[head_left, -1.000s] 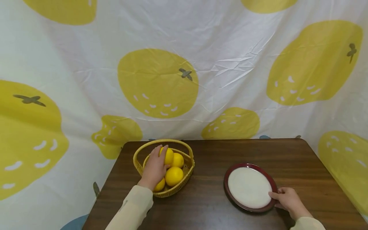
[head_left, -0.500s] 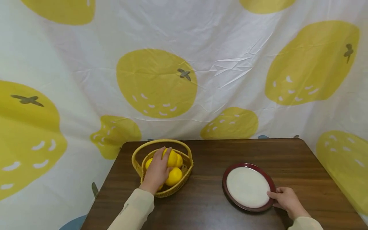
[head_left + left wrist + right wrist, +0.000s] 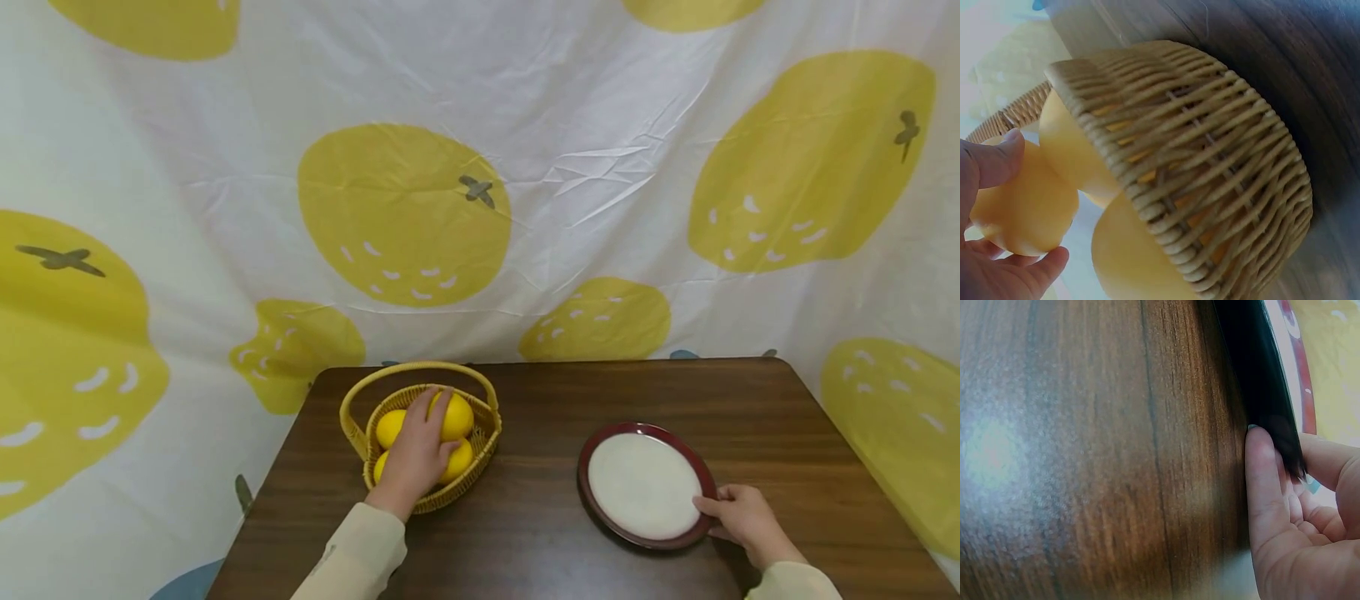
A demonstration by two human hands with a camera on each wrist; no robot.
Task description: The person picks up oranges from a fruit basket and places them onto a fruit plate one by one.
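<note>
Yellow fruit is sitting in the left hand, low and left of centre in the head frame, at the upper right of a wicker basket. Fingers and thumb are curling round it, so yeah, that hand's clamped on it; in the left wrist view the thumb is pressing near the top and the fingertips are wrapping underneath, lower left of the frame. Can't tell if the fruit's touching the basket. Other yellow fruits are crowding inside, partly hidden by the hand, and the handle is arching above them. At lower right, the right hand is pinching a white plate by its dark red rim, thumb on top, a finger going under the dark underside. Brown wood-grain table is filling the bottom, cream sleeves are poking in from the lower edge, and a white cloth printed with big yellow fruits is hanging across the top.
</note>
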